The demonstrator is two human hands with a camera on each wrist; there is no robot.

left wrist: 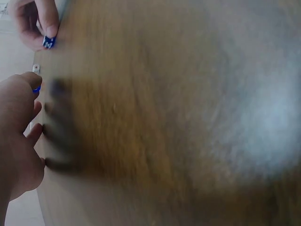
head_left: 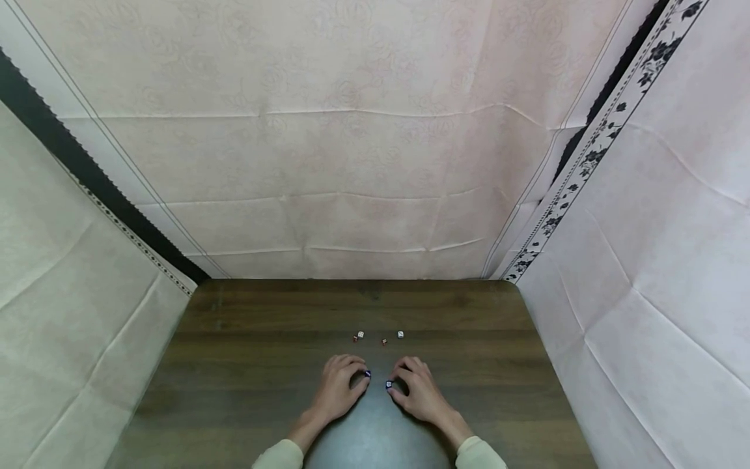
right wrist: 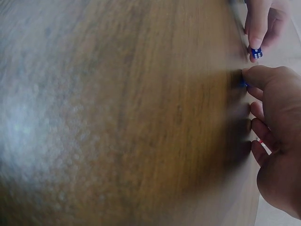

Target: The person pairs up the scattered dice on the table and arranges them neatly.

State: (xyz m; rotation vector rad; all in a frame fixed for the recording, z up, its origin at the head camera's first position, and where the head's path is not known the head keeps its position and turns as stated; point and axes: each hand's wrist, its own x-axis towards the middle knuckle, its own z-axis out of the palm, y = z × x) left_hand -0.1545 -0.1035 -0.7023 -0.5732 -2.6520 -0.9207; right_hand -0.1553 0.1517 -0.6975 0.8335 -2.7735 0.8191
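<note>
Brown wood grain runs across the tabletop [head_left: 234,378] in front of you, its surface glossy enough to throw a pale glare at six o'clock. Beyond its far edge, at twelve o'clock, hangs a creased back cloth [head_left: 351,156] with a faint swirling pattern. A plain pale left cloth [head_left: 76,312] walls you in at ten o'clock, and a right cloth [head_left: 650,312], bordered with dark flowers, at two.

Past your fingertips lie the small loose cubes. Between eleven and twelve o'clock of your left hand's grip sit a white die [head_left: 360,334] and a red die [head_left: 355,338], side by side (too small to tell whether they touch). Straight at twelve from your right hand's grip is a second red die [head_left: 384,341]; a second white die [head_left: 400,334] lies nearer half past twelve.

Your left hand [head_left: 338,385] pinches a blue die [head_left: 367,374] narrowly; your right hand [head_left: 423,392] pinches another blue die [head_left: 388,384], at its nine o'clock. Both are square-sided, with white pips.
</note>
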